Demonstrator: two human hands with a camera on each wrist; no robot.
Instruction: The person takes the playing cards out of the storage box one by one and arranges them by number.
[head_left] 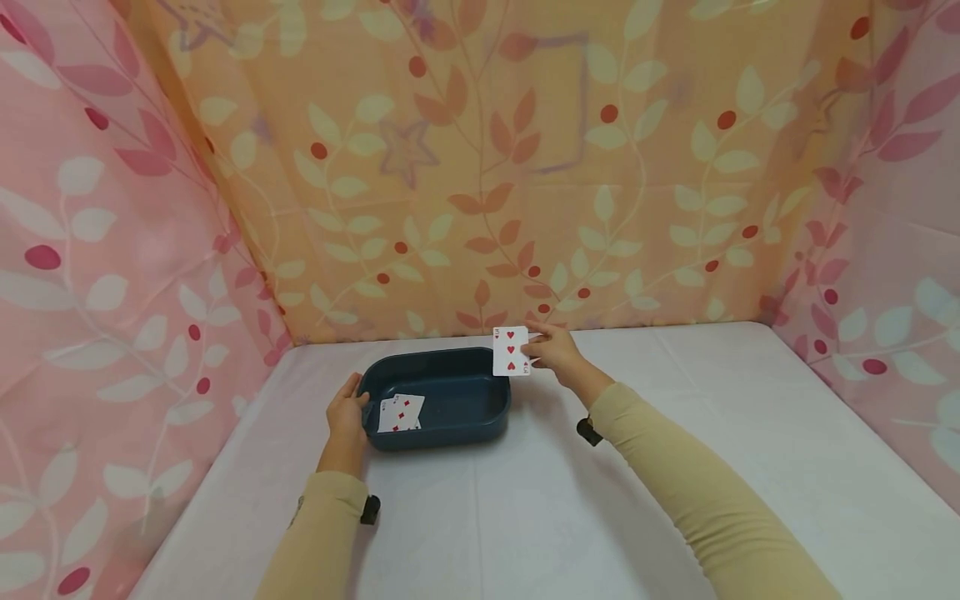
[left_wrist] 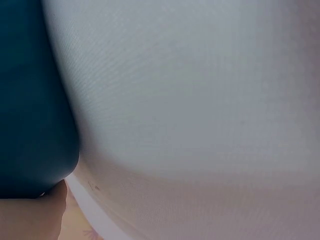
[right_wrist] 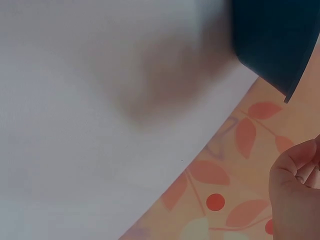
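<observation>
In the head view a dark blue plastic tub (head_left: 442,437) stands on the white table. My left hand (head_left: 347,414) grips its left end, thumb at the rim and fingers along the outside. My right hand (head_left: 553,348) pinches a three of hearts playing card (head_left: 510,352) by its right edge, face showing, over the tub's right rim. Overlapping playing cards (head_left: 401,412) with red diamonds lie inside the tub at its left front. The left wrist view has the tub's side (left_wrist: 30,100) against part of the left hand (left_wrist: 35,215). The right wrist view cuts off the right hand's fingertips and card.
A white cloth covers the table (head_left: 600,492). Behind it hangs an orange leaf-patterned curtain (head_left: 465,167), with pink patterned curtains (head_left: 112,292) at both sides. Each wrist carries a small black device (head_left: 589,431).
</observation>
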